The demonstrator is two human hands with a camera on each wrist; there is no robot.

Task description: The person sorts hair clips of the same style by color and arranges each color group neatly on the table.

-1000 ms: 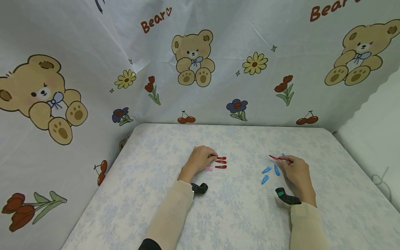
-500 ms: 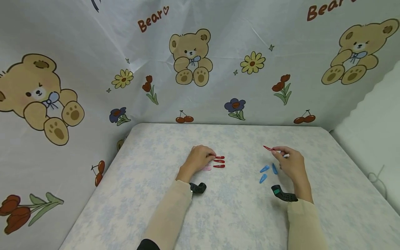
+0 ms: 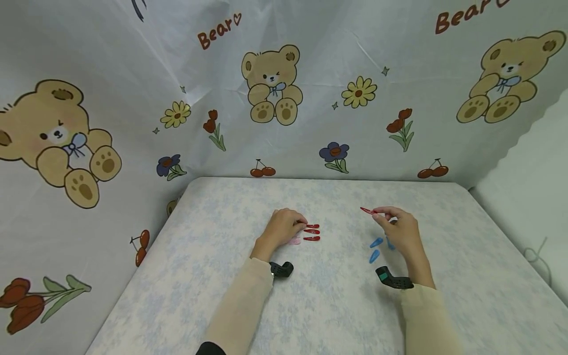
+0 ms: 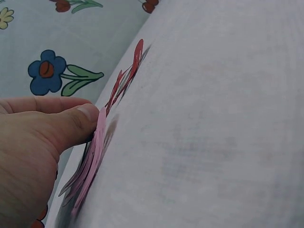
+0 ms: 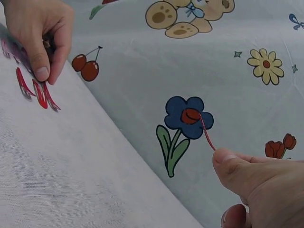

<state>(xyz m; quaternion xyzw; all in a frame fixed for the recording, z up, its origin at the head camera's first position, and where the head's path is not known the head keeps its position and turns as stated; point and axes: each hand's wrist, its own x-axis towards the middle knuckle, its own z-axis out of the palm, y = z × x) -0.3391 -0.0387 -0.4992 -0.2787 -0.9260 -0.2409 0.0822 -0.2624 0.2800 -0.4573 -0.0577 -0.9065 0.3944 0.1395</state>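
Three red hair clips lie in a row on the table, the nearest red hair clip [image 3: 312, 238] fully visible. My left hand [image 3: 284, 228] rests over the row's left side, thumb and forefinger pinching the end of the farthest red hair clip [image 3: 313, 226]. Pink hair clips [image 4: 90, 166] lie under and beside that hand, partly hidden in the head view. Raised above the table, my right hand [image 3: 399, 229] pinches another red hair clip [image 3: 367, 210] by one end, its other end pointing left. Below that hand lie blue hair clips [image 3: 374, 256], one partly covered by it.
The pale, blue-mottled table [image 3: 337, 305] ends at a back edge against a bear-printed curtain [image 3: 301, 148]. Dark cameras are strapped to both wrists, such as the right wrist camera [image 3: 392, 279]. A thin cord [image 3: 539, 259] hangs at the right.
My right hand has lifted its red hair clip away from the blue ones and moved left toward the red row. The left hand has stayed in place.
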